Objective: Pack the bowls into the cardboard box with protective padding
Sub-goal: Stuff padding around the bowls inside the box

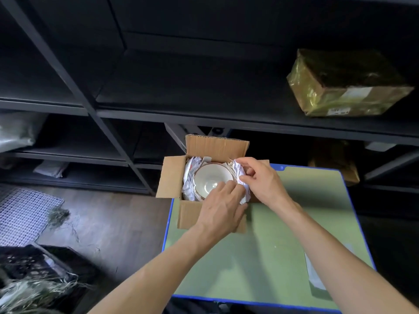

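An open cardboard box stands at the far left corner of a green table with a blue rim. Inside it lies a white bowl with a thin dark rim, open side up, with crumpled white paper padding packed round it. My right hand pinches a wad of the white paper at the bowl's right side. My left hand reaches over the box's near wall, its fingertips on the paper beside the bowl's near right rim.
Dark metal shelving runs behind the table; a film-wrapped parcel sits on it at the right. On the floor to the left are a white mesh sheet and a black crate with straw-like filler. A white strip lies near the table's right edge.
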Action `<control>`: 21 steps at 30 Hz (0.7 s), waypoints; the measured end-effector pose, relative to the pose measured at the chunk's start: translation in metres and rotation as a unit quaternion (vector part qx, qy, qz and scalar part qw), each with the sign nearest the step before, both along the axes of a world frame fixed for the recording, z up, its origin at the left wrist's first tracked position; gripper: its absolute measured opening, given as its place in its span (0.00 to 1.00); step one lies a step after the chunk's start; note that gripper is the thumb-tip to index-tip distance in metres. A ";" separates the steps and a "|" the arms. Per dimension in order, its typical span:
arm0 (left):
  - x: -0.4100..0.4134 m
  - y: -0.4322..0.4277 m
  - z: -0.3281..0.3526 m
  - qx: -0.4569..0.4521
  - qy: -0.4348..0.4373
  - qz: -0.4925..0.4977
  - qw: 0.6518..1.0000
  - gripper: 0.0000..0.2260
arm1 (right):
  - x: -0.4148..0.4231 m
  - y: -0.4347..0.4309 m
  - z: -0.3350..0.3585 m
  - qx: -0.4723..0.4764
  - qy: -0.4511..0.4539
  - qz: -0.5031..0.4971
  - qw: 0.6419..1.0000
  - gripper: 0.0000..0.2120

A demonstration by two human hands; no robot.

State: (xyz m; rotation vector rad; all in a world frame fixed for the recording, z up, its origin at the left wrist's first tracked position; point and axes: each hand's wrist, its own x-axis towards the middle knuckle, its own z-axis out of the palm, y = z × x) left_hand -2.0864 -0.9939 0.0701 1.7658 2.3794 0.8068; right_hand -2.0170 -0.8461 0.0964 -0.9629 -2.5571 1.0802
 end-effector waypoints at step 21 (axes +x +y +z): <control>-0.023 0.003 -0.015 -0.071 0.048 -0.076 0.993 0.19 | -0.001 0.001 -0.017 0.295 -0.091 0.114 0.944 0.17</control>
